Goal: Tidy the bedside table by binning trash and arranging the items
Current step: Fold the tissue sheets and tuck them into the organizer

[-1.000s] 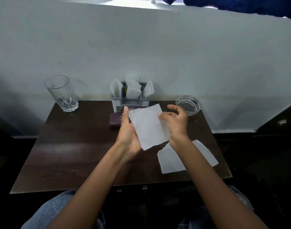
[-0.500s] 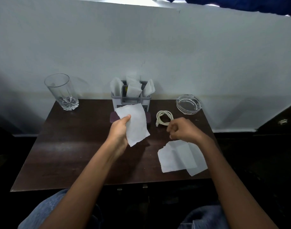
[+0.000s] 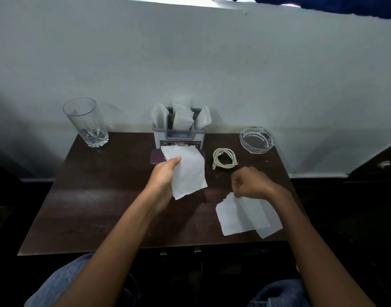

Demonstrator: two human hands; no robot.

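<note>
My left hand [image 3: 163,176] pinches a white tissue sheet [image 3: 187,173] by its upper left corner and holds it above the middle of the dark wooden bedside table [image 3: 101,207]. A second white tissue sheet [image 3: 241,216] lies near the table's front right edge, partly folded over itself. My right hand [image 3: 254,185] has its fingers curled at that sheet's upper left edge and seems to pinch it. Behind the held sheet stands a grey tissue holder [image 3: 179,134] stuffed with white tissues.
An empty drinking glass [image 3: 86,122] stands at the back left corner. A coiled white cable [image 3: 225,158] lies right of the holder, and a glass ashtray [image 3: 256,139] sits at the back right. A purple case [image 3: 155,156] lies in front of the holder. The wall runs directly behind the table.
My right hand let go of the held sheet and dropped to the sheet on the table, which is now partly folded. My left hand keeps its sheet, now lower and hanging.
</note>
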